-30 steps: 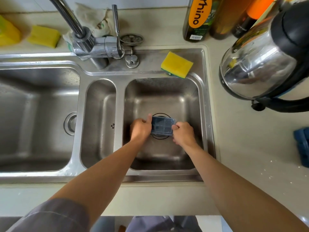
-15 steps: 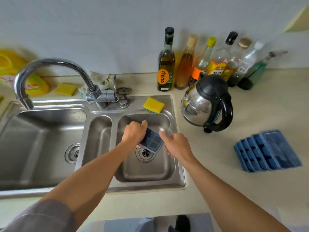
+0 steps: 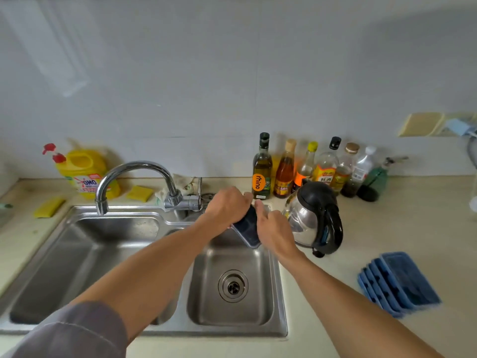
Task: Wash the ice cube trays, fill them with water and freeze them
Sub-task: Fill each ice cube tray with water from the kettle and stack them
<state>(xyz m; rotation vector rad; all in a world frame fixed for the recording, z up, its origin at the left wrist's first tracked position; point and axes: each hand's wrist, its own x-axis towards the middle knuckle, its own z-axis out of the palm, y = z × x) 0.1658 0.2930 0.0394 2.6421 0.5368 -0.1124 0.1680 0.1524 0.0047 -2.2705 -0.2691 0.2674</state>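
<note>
"rhino" on orange label, dark oil bottle; "OMO", probably, on yellow detergent jug.

Head-worn view, downward over sink.

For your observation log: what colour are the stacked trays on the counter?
Blue; the stacked trays show best in head view.

Left hand, right hand — curled grips, close
</note>
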